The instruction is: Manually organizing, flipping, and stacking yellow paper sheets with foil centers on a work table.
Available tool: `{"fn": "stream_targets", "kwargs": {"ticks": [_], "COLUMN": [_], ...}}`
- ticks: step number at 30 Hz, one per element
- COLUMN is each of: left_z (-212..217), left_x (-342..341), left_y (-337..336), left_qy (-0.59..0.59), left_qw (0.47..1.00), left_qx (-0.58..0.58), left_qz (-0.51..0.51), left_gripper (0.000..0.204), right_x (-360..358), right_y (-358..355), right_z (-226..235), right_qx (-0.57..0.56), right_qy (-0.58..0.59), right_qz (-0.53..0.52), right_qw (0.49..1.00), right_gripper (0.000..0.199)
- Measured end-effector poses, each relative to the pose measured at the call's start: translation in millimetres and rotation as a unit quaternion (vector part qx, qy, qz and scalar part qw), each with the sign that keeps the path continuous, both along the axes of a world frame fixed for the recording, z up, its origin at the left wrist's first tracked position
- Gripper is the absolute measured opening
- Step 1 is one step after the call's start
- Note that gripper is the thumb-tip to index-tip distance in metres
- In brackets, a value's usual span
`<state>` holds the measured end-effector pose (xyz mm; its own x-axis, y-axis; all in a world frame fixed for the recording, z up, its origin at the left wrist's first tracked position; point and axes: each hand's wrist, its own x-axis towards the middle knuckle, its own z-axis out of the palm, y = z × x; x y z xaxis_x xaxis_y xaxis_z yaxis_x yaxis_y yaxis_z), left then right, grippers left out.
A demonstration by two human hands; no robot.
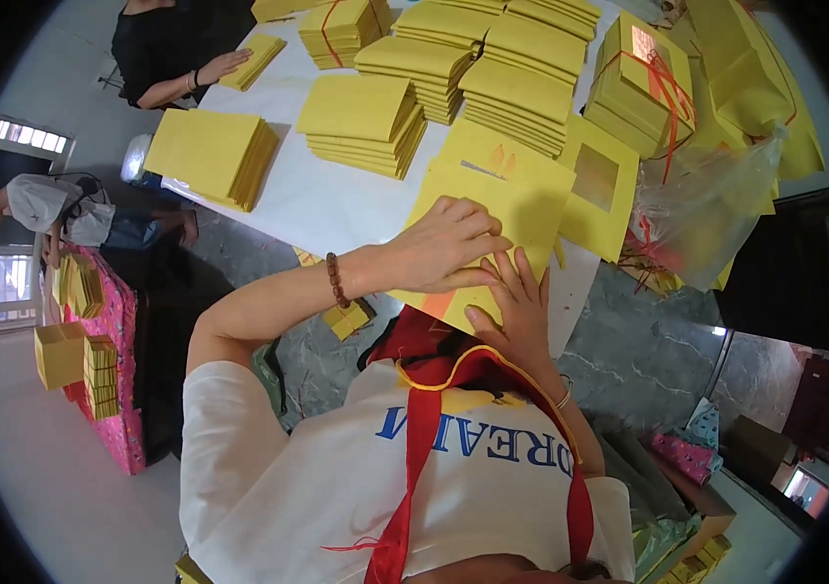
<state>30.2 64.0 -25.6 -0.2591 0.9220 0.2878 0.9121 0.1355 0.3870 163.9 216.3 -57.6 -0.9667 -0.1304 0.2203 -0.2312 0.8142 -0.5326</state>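
Note:
A large yellow paper sheet (531, 200) with orange printing and a small slot lies on the white table before me. My left hand (449, 243), with a brown bead bracelet at the wrist, rests on the sheet. Its fingers are curled and closed near the thumb; anything in them is hidden. Beside it my right hand (517, 307) lies flat on the sheet's near right part, fingers spread, the tips close to my left hand. Just right of the sheet is another yellow sheet (575, 214) with a rectangular opening.
Stacks of folded yellow paper (356, 107) cover the far table (283, 209). A bundle (629, 97) tied with red string and a clear plastic bag (706, 204) stand at the right. A person's hand (225, 66) touches a far-left stack. Another person (64, 209) is by a pink-covered table (118, 341).

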Motion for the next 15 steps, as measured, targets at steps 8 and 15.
{"fn": "stream_targets", "kwargs": {"ticks": [8,15], "left_z": [17,6], "left_x": [20,20], "left_y": [-11,-2], "left_qy": [0.130,0.173], "left_qw": [0.990,0.982], "left_qx": [-0.059,-0.063], "left_qz": [0.025,0.035], "left_gripper": [0.054,0.054], "right_x": [5,0], "right_y": [-1,9], "right_z": [12,35], "right_qx": [-0.375,-0.594], "right_qy": [-0.093,-0.102], "right_qz": [-0.057,-0.135], "right_qw": [0.921,0.786], "right_gripper": [0.055,0.052]}}
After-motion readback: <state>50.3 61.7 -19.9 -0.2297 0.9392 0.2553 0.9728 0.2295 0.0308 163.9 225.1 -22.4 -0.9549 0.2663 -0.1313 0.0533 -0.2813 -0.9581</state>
